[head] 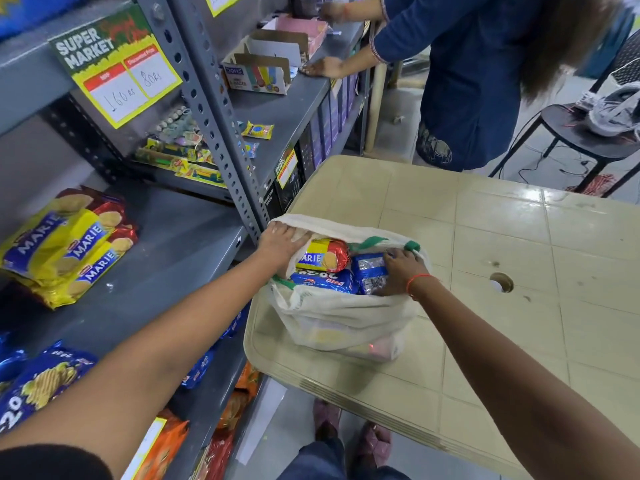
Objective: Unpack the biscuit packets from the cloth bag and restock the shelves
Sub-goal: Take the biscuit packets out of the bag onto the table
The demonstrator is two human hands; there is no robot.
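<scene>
A cream cloth bag [343,317] with green handles stands open on the beige plastic table [502,237]. Inside it show a yellow Marie packet [323,255], a blue 20-20 packet [325,282] and a blue packet with a silver end [370,271]. My left hand [282,242] grips the bag's left rim and touches the Marie packet. My right hand [398,271] is inside the bag's mouth, fingers curled on the silver-ended blue packet. On the grey shelf [180,244] to the left lies a stack of Marie packets [65,244].
Blue 20-20 packets [38,379] and orange packets [162,445] fill lower shelves. The upright post [221,133] of the rack stands next to the bag. Another person in blue [478,81] works at the upper shelf behind the table. A black stool [581,133] stands far right.
</scene>
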